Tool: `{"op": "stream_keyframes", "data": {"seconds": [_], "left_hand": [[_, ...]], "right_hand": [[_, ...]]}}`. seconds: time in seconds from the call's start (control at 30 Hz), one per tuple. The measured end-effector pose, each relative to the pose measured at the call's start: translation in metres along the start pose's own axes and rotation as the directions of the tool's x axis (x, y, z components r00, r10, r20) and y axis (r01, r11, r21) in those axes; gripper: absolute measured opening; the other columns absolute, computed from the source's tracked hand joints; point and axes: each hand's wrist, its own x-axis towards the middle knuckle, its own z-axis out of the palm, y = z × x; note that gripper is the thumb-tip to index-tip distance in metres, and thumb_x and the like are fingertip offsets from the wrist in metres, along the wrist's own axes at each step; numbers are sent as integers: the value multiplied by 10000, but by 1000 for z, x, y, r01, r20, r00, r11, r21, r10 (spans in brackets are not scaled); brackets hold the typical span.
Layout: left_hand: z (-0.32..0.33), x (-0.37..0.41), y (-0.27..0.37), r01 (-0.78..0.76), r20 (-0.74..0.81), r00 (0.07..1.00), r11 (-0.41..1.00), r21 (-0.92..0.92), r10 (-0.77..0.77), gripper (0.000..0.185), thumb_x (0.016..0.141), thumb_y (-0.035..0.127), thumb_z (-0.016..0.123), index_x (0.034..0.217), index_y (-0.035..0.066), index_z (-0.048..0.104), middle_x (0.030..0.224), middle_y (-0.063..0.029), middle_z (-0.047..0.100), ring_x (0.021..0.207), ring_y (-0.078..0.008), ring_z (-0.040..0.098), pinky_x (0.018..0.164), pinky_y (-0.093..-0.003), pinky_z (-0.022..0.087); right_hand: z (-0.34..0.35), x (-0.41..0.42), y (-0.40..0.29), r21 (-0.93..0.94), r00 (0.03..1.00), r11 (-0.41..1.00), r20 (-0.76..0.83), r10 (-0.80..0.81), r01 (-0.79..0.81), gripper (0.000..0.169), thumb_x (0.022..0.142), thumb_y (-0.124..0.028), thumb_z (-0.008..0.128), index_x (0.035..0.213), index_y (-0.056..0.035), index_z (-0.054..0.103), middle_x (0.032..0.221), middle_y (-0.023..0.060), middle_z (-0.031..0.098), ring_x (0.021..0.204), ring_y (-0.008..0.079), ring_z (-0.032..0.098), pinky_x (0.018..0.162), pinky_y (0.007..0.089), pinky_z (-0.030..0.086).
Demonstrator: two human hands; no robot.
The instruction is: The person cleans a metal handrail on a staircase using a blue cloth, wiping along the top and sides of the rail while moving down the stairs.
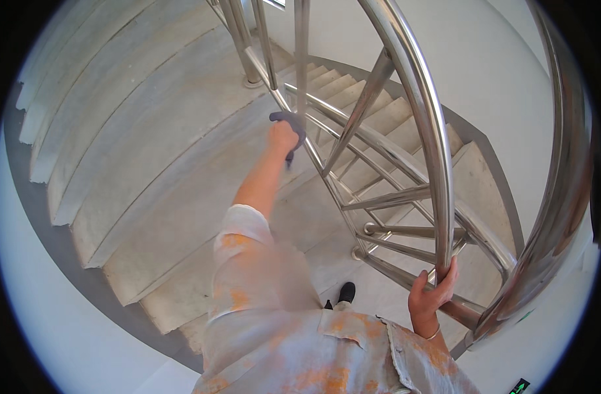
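My left hand [281, 135] is wrapped around a dark grey cloth [296, 129] and presses it to a steel baluster [302, 59] close to the lower rail [314, 153]. One end of the cloth hangs below the fist. At the lower right, my right hand [432, 298] grips the curved stainless steel handrail [441, 162], thumb on one side and fingers on the other. Slanting metal balusters [362, 111] join the handrail to the lower rail. How firmly the cloth touches the baluster is hard to tell.
Curved concrete steps [157, 147] sweep along the left, edged by a grey skirting band [27, 138] and a white wall [15, 236]. A lower flight [374, 101] shows through the railing. A thick steel rail [559, 172] bends along the right. My black shoe [347, 292] rests on a step.
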Motion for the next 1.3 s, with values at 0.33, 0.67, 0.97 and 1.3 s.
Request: {"op": "stream_keyframes", "data": {"seconds": [0.33,0.67,0.97,1.3], "left_hand": [[-26,14,8,-141,-423,886,979,144,190,338,772,26,546,1085,139,604,1012,-180,578,934,-384,610,772,-470,494],[-114,69,-22,-362,-838,544,910,-201,31,379,721,17,564,1065,127,675,1042,-174,598,983,-362,586,862,-425,472],[-107,99,-11,-204,-521,818,970,130,242,445,828,129,602,1253,235,525,1096,-223,500,1045,-418,525,900,-466,452],[15,27,7,36,-452,874,952,-303,-177,401,832,47,549,1220,103,469,1079,-246,520,997,-449,545,843,-502,443]], "right_hand": [[4,-14,10,12,997,997,15,70,-70,664,778,3,583,1379,106,320,1248,289,467,1114,409,525,931,413,449],[4,-12,5,-3,998,998,-2,63,-63,627,799,9,566,1373,103,331,1234,281,481,1112,381,523,923,402,438],[4,-13,9,-37,1000,999,-22,20,-21,634,797,24,557,1379,103,318,1291,276,448,1161,375,499,970,408,414],[4,-10,5,-46,999,999,-39,4,-6,635,764,-1,587,1333,144,348,1226,296,491,989,423,519,862,460,429]]}}
